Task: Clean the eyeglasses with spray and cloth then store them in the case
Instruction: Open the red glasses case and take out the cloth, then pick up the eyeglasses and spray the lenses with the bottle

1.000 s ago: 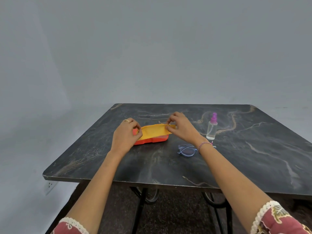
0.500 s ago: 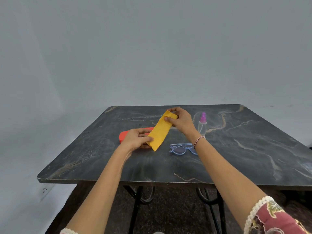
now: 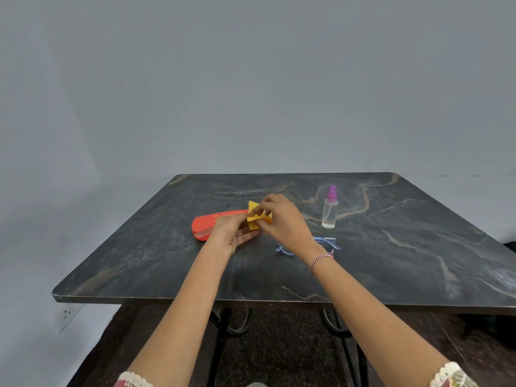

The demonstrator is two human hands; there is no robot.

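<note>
A yellow cloth (image 3: 255,217) is bunched between both hands above the table's middle. My left hand (image 3: 231,234) grips it from below, palm up. My right hand (image 3: 282,222) pinches it from the right and above. Behind my left hand lies the orange-red eyeglass case (image 3: 208,226), its front edge slightly agape. Blue-framed eyeglasses (image 3: 324,243) rest on the table under my right wrist, partly hidden by it. A clear spray bottle (image 3: 329,212) with a purple top stands upright to the right of my hands.
Everything sits on a dark marbled table (image 3: 391,261) with black metal legs. A wall socket (image 3: 66,314) is low on the left wall. A dark object (image 3: 509,247) shows at the right edge.
The cloth was stretched flat over the case, then lifted off it, and is now folded into a small bundle between both hands. The hands have come together.
</note>
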